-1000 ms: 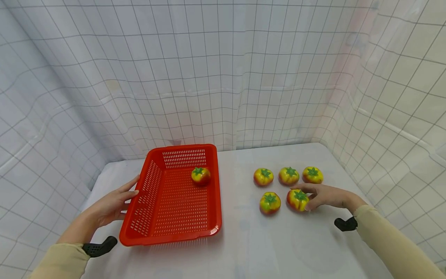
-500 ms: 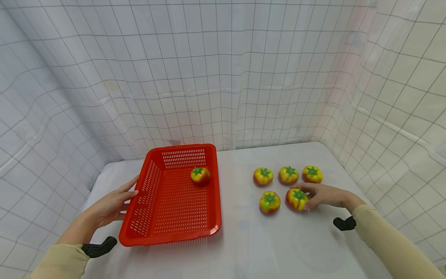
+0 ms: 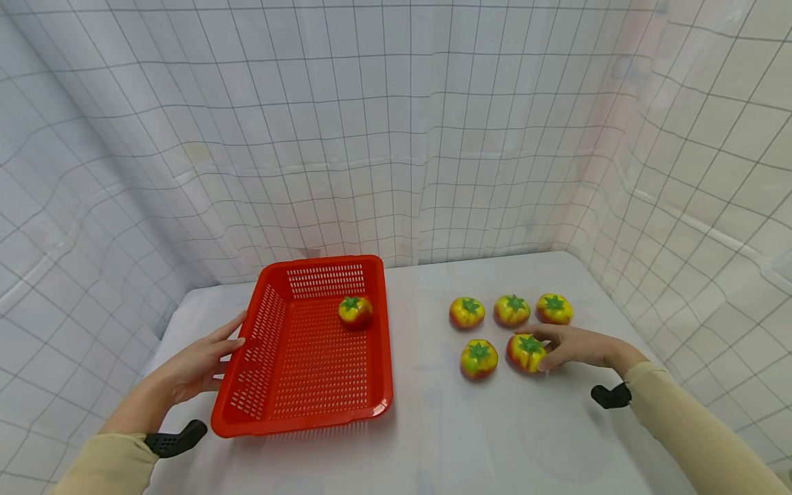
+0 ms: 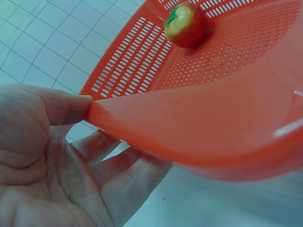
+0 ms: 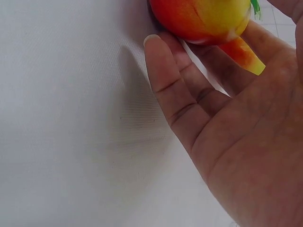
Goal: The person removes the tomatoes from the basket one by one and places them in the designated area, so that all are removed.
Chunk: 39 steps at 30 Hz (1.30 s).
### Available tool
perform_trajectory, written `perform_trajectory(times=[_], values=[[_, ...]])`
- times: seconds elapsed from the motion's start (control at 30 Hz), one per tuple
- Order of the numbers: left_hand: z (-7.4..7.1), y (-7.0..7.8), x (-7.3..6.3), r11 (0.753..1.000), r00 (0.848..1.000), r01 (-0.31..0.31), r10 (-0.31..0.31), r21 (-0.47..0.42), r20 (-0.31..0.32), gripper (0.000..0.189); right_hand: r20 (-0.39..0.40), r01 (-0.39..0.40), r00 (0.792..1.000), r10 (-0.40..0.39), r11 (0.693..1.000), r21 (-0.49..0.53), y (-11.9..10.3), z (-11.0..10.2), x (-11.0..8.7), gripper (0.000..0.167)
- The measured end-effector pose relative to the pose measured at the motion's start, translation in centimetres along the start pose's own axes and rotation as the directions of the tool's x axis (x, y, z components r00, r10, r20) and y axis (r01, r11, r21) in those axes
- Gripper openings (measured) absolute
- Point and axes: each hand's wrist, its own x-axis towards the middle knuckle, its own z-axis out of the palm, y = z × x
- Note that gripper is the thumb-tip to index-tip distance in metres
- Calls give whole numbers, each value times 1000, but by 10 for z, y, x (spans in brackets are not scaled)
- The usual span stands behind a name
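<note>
My left hand holds the left rim of a red plastic basket. In the left wrist view its thumb lies on the rim, with the other fingers under the outer side. One red-yellow tomato with a green leafy top sits in the basket's far right part. On the right, my right hand grips another tomato on the table, thumb on its near side and fingers round the far side. The right wrist view shows the fingers curving beneath this tomato, which is cut off by the frame's top.
Three tomatoes stand in a back row: the left one, the middle one and the right one. Another tomato is just left of the gripped one. White grid-patterned sheeting encloses the white table.
</note>
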Motion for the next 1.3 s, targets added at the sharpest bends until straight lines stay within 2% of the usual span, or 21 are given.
perform_trajectory(times=[0.47, 0.7, 1.0, 1.3], values=[[0, 0, -1, 1000, 1000, 1, -1, -3, 11, 75, -8, 3, 1000, -3, 1000, -1, 5, 0, 0, 76], [-2, -1, -1, 1000, 1000, -4, 4, -2, 17, 74, 2, 14, 1000, -14, 1000, 23, 6, 0, -2, 83], [-3, -1, -1, 1000, 1000, -8, 7, 9, 11, 75, 30, 29, 999, -29, 1000, 11, 4, -3, -13, 85], [-2, 0, 1, 1000, 1000, 4, -4, 11, 9, 75, 13, 33, 999, -33, 999, -4, 4, -15, -32, 81]])
